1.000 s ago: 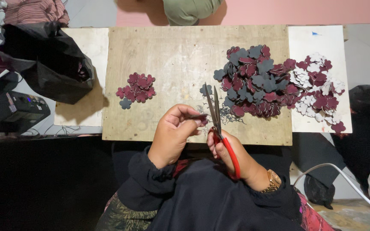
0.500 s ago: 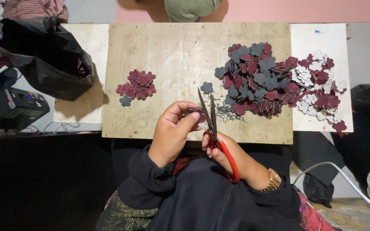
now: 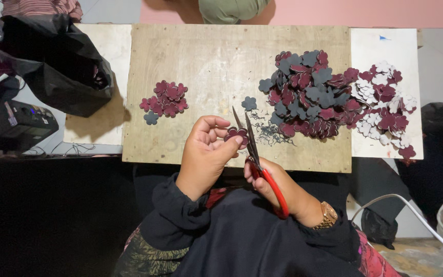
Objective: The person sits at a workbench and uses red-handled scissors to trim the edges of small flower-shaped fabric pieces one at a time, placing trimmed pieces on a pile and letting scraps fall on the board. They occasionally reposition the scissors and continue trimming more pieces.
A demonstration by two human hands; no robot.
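Left hand pinches a maroon flower cutout at centre frame while the right hand grips red-handled scissors.

Scissor blades stand slightly parted, pointing up beside the cutout, right at its edge. Both hands sit over the near edge of the wooden worktop. A small pile of maroon flowers lies left of centre; a big heap of maroon and grey flowers lies at the right, spilling onto a white board. One grey flower lies alone just above the blades, fine trimmings beside them. A black bag sits upper left.
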